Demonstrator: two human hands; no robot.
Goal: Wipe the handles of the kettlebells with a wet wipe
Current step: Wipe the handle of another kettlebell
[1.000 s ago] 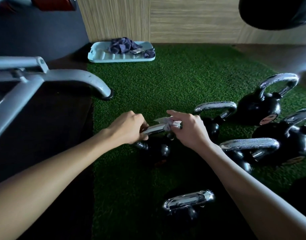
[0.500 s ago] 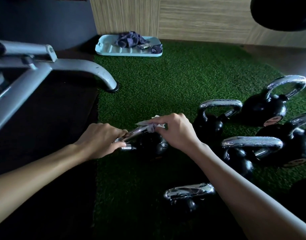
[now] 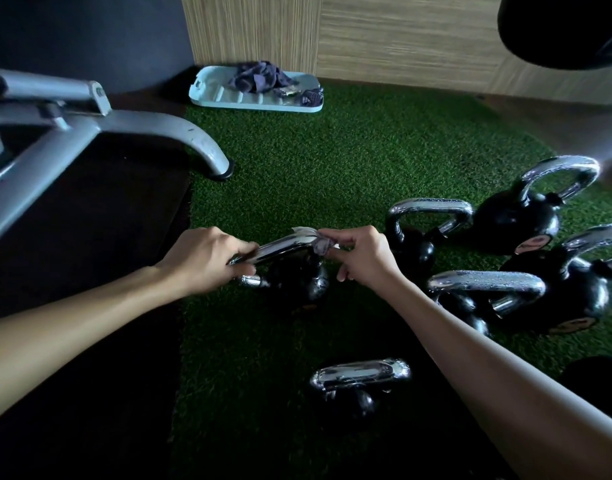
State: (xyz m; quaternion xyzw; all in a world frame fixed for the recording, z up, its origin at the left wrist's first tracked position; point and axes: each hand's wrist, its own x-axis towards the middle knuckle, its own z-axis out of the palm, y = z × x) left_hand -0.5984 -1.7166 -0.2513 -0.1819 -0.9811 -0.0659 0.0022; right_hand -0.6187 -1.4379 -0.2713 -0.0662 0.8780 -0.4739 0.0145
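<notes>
The left hand (image 3: 207, 261) grips the left end of a kettlebell (image 3: 297, 282) handle (image 3: 283, 245) on the turf (image 3: 297, 174). The right hand (image 3: 361, 259) pinches the wet wipe (image 3: 320, 242) round its right end. This looks like mid-wipe; the next move probably calls for sliding the wipe leftward.

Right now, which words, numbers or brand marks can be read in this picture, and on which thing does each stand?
None can be read.
Round tan label on the far black chrome-handled kettlebell: too blurred.
Tan label on the right-hand black kettlebell: too dark and blurred.
</notes>
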